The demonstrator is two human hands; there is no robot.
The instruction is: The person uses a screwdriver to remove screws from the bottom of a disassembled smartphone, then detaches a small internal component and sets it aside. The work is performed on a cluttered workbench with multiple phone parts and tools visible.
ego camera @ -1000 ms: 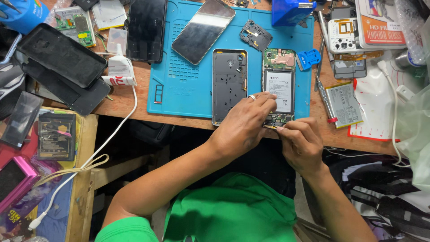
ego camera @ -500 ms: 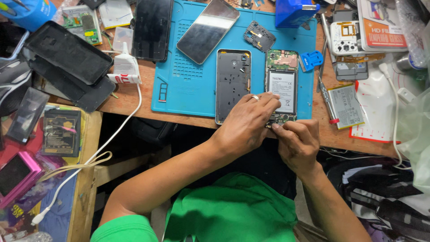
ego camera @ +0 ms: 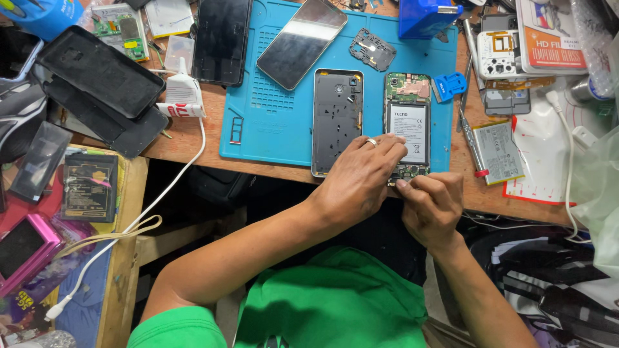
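An opened phone (ego camera: 409, 122) with its white battery and green board showing lies on the blue work mat (ego camera: 271, 116). My left hand (ego camera: 361, 177), a ring on one finger, rests its fingertips on the phone's lower end. My right hand (ego camera: 433, 205) is pinched at the same bottom edge, thumb against fingers; whether it holds a small tool or part I cannot tell. A grey phone back frame (ego camera: 336, 119) lies just left of the opened phone, partly under my left hand.
On the mat lie a phone screen (ego camera: 301, 42), a dark phone (ego camera: 222, 40), a small black cover (ego camera: 372, 49) and a blue clip (ego camera: 449, 85). A loose battery (ego camera: 498, 152) and screwdriver (ego camera: 471, 143) sit right. Black cases (ego camera: 97, 84), a glue tube (ego camera: 182, 96) and white cable (ego camera: 161, 200) lie left.
Both hands stay at the phone's lower end. The view has shifted slightly, so the desk sits a little lower in the picture.
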